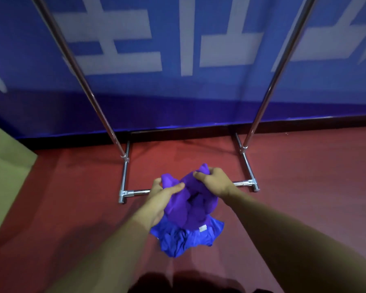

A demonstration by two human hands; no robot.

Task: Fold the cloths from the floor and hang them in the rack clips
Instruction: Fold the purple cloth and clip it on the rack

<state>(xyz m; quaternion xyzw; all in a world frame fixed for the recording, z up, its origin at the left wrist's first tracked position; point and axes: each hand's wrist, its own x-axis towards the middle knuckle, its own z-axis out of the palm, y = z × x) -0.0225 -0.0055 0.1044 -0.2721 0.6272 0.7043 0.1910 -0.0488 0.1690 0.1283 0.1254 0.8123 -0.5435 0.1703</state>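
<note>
- Red floor (294, 187) fills the lower frame, with a blue lettered wall behind.
- Both hands hold a bunched purple cloth (190, 199) at centre: left hand (163, 197) pinches its left edge, right hand (211, 180) grips the top fold.
- No long axis shows yet; it hangs crumpled between the fingers.
- A blue cloth (184, 237) lies on the floor just below.
- Metal rack (125, 187) stands just beyond; its clips are out of view.

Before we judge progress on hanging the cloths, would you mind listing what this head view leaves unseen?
- Rack top and its clips: cut off by the upper frame edge.
- Purple cloth: bunched between the left hand and right hand, so any fold is unreadable.
- Blue cloth: partly hidden under the purple one; whether it is one piece is unclear.
- White tag: too small to read.
</note>
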